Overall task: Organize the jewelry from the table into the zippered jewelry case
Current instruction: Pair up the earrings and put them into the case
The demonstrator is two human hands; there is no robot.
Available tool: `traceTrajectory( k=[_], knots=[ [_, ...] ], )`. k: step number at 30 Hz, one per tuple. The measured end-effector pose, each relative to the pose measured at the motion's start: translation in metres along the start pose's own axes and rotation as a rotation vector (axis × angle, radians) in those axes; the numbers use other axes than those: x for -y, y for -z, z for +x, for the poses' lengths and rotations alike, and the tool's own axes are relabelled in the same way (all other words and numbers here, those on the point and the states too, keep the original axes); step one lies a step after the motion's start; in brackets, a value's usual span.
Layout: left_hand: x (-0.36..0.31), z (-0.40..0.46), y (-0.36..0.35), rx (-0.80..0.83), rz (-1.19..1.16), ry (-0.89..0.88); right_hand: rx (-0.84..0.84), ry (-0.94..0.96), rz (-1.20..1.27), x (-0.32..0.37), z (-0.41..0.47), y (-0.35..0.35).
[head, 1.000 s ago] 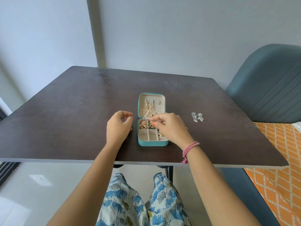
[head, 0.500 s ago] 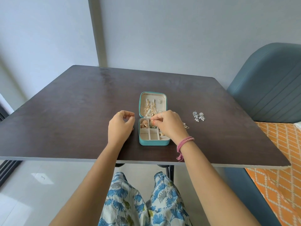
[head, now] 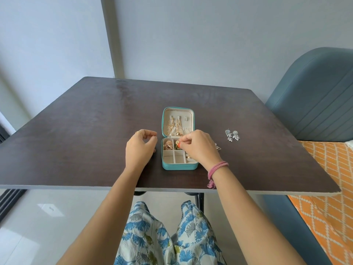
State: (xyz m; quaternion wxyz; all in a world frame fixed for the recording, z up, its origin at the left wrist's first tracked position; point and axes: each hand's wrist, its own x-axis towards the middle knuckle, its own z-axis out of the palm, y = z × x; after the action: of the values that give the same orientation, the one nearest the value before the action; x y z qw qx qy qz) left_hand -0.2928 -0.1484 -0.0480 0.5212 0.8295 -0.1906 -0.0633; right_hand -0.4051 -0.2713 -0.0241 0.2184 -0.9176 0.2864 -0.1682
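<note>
Head view: no brand, label or writing can be read on anything here.

The teal zippered jewelry case [head: 179, 166] lies open near the middle of the dark counter [head: 86, 131]. Its cream-lined lid [head: 178, 113] is folded back toward 12 o'clock, and gold dangling earrings [head: 174, 127] hang on the lid lining. The tray is split into small compartments. A rose-gold piece [head: 168, 145] fills the far compartment at 9 o'clock. The middle far compartment holds a green and gold piece [head: 176, 146]. Small gold bits [head: 188, 156] lie in the strip at 3 o'clock. The two near compartments show only bare lining.

The right hand [head: 198, 148] reaches over the tray. Its fingers [head: 186, 140] are pressed together, pinching a small item over the middle far compartment; what it is cannot be told. The left hand [head: 140, 148] rests on the counter at 9 o'clock of the case, just beside it, its fingers [head: 150, 133] loosely curled and holding nothing.

Silver flower earrings [head: 232, 135] lie on the counter at 3 o'clock of the case, well apart from it. Another small silver piece [head: 218, 147] peeks out just behind the right hand.
</note>
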Motion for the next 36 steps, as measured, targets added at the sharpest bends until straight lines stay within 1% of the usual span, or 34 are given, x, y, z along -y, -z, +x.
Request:
traceTrajectory(
  k=[3,8,11,15,19,21,24,28,32,34,36],
  knots=[
    [-0.001,0.000,0.002,-0.002,-0.066,0.031,-0.044,-0.003,0.066,-0.006,-0.004,0.009],
    [-0.014,-0.002,0.005,-0.015,-0.285,0.064,-0.172,-0.065,0.160,-0.026,-0.009,0.032],
    [-0.032,-0.007,0.003,0.002,-0.318,-0.007,-0.249,-0.125,0.242,-0.042,-0.012,0.049],
    [-0.055,-0.015,-0.009,0.103,-0.302,-0.129,-0.314,-0.186,0.291,-0.067,-0.012,0.067],
    [-0.074,-0.021,-0.028,0.178,-0.174,-0.270,-0.295,-0.213,0.290,-0.079,-0.014,0.072],
    [-0.080,-0.023,-0.038,0.225,-0.097,-0.314,-0.272,-0.212,0.285,-0.082,-0.014,0.070],
    [-0.091,-0.023,-0.055,0.302,0.111,-0.381,-0.234,-0.221,0.280,-0.086,-0.014,0.066],
    [-0.101,-0.021,-0.075,0.439,0.325,-0.330,-0.144,-0.237,0.241,-0.086,-0.014,0.062],
    [-0.107,-0.008,-0.089,0.593,0.537,-0.275,-0.015,-0.237,0.124,-0.086,-0.007,0.058],
    [-0.111,-0.005,-0.095,0.630,0.660,-0.287,0.022,-0.231,0.089,-0.085,-0.004,0.059],
    [-0.112,-0.003,-0.101,0.633,0.660,-0.272,0.057,-0.226,0.052,-0.083,-0.001,0.061]
  ],
)
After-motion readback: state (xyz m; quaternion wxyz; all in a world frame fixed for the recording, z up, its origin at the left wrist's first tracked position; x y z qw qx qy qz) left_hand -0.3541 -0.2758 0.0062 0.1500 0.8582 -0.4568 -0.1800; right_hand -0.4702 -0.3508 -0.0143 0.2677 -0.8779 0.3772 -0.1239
